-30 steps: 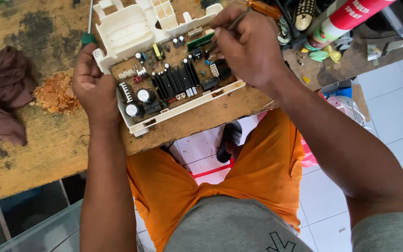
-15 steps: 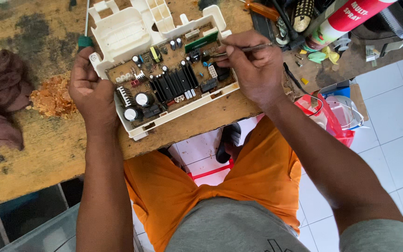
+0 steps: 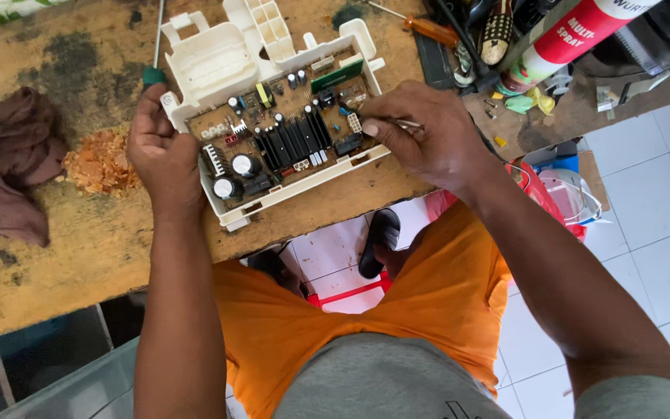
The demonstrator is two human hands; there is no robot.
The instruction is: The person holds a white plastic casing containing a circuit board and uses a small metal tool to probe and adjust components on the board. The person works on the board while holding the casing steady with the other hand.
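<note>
Here the circuit board [image 3: 277,140] sits in its white plastic housing [image 3: 219,58], which lies tilted on the worn wooden workbench [image 3: 56,248], close to the bench's near edge. The left hand [image 3: 160,151] grips the housing's left end, fingers curled around its rim. The right hand [image 3: 428,136] rests at the board's right end, thumb and forefinger pinched shut on a thin metal tool [image 3: 409,124] whose tip is hidden behind the fingers. A green-handled screwdriver [image 3: 154,70] lies just left of the housing, touching the left hand's fingertips. Further left of the board are a patch of orange sawdust [image 3: 98,163] and a brown rag [image 3: 9,167]. Right of the housing lie an orange-handled screwdriver [image 3: 428,29] and a red and white spray can [image 3: 575,35].
</note>
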